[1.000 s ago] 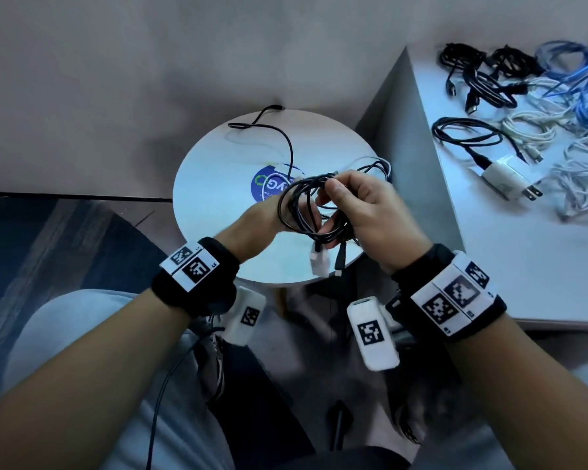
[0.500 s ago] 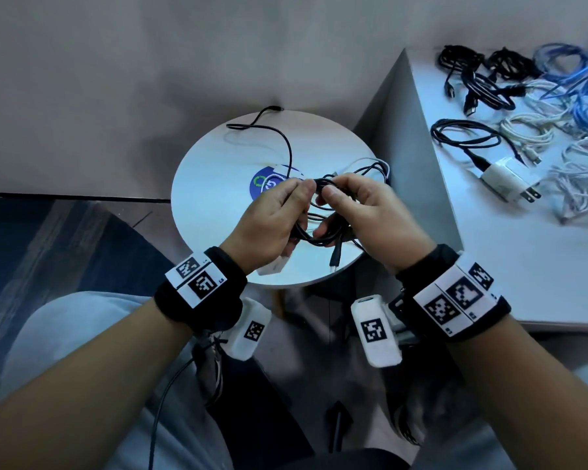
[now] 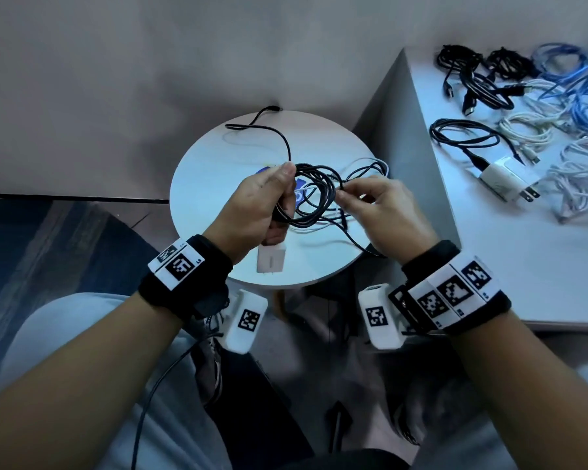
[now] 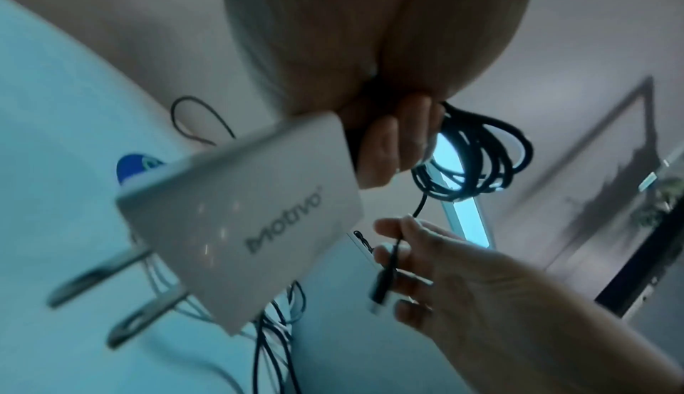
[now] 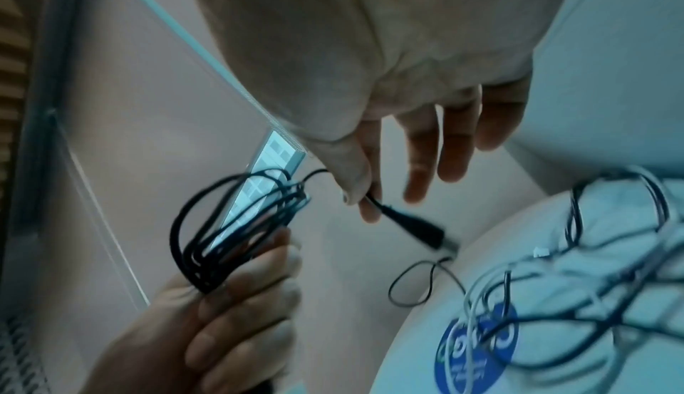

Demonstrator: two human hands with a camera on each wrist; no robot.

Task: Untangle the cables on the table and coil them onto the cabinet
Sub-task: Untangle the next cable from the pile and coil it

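Note:
My left hand (image 3: 269,201) grips a coil of black cable (image 3: 314,198) above the round white table (image 3: 211,184). A white wall charger (image 3: 271,260) hangs below that fist; in the left wrist view the charger (image 4: 240,219) shows its two prongs. My right hand (image 3: 342,195) pinches the cable's loose end just right of the coil. In the right wrist view thumb and forefinger hold the cable behind its black plug (image 5: 410,226), beside the coil (image 5: 237,225). More black and white cables (image 3: 364,171) lie tangled on the table.
The white cabinet (image 3: 523,266) stands to the right with several coiled black, white and blue cables and a second white charger (image 3: 504,178). One thin black cable (image 3: 269,130) trails over the table's far edge. My knees and the floor are below.
My hands have drawn apart. The left hand now holds the coil alone with the charger hanging under it, and the right hand has pulled the loose plug end out to the right.

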